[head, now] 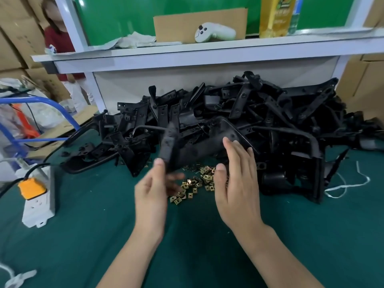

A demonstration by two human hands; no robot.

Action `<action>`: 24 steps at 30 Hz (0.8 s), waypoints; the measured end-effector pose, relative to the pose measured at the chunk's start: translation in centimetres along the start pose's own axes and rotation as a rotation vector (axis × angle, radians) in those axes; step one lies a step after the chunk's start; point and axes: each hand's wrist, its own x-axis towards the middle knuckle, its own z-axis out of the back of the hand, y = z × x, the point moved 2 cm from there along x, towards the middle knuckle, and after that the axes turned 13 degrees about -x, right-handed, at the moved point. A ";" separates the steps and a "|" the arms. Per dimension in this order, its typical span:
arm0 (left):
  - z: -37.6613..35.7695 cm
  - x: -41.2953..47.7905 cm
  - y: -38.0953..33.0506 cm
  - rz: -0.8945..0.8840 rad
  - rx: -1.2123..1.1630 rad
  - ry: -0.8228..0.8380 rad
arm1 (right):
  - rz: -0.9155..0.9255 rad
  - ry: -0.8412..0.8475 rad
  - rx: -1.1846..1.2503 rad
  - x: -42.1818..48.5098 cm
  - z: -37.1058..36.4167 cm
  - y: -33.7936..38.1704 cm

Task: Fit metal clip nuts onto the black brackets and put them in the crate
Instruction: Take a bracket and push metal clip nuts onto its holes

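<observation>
Head view: left hand (151, 192) pinches a blurred black bracket (168, 146) above the clip nuts (195, 182) scattered on the desk (93, 235), right hand (236, 183) open beside it; likely next, picking one nut to fit

We see a white power strip (39, 204) with an orange plug (32, 188) in it on the green desk (104, 235) at left. Up on the shelf (207, 49) a white controller (214, 33) lies before a cardboard sheet (187, 23).

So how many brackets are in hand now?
1: a bracket pinched by the left hand above the clip nuts. The right hand holds none; the pile lies behind.
</observation>
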 end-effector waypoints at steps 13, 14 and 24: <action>0.3 0.1 3.3 -0.354 1.069 0.332 | -0.119 0.269 -0.258 0.5 1.3 -2.7; 0.5 0.9 3.8 -0.330 1.185 0.344 | -0.124 0.276 -0.261 0.5 1.2 -2.7; -0.4 3.2 5.5 -0.324 1.319 0.484 | -0.196 0.425 -0.331 -0.2 -0.2 -3.1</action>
